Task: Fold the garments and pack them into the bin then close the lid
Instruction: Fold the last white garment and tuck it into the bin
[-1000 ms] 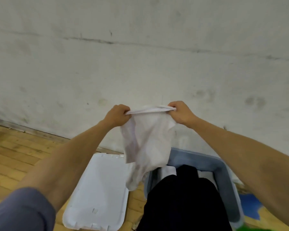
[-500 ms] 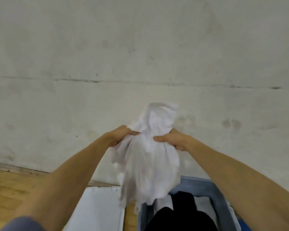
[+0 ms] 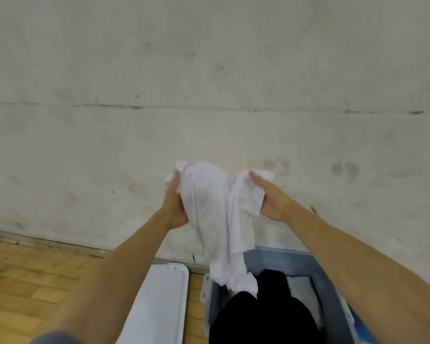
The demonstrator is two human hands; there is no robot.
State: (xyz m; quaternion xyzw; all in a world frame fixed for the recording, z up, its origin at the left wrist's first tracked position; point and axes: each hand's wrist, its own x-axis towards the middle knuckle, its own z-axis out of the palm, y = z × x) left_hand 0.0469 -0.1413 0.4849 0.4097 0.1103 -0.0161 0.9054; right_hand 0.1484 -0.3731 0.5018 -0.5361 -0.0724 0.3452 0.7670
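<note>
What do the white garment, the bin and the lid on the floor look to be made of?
White garment: thin soft cloth, perhaps cotton; it crumples and hangs limp from both hands. Bin: grey-blue, probably plastic; smooth stiff walls with a moulded rim. Lid: white, likely plastic too; a flat, faintly glossy panel with a raised edge.

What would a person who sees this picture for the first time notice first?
First, the crumpled white cloth garment, held up in the middle before the grey wall: the left hand and the right hand each keep a grip on it. Its lower end hangs over the blue-grey plastic bin, where a black garment lies. The white plastic lid lies on the wooden floor, left of the bin.
</note>
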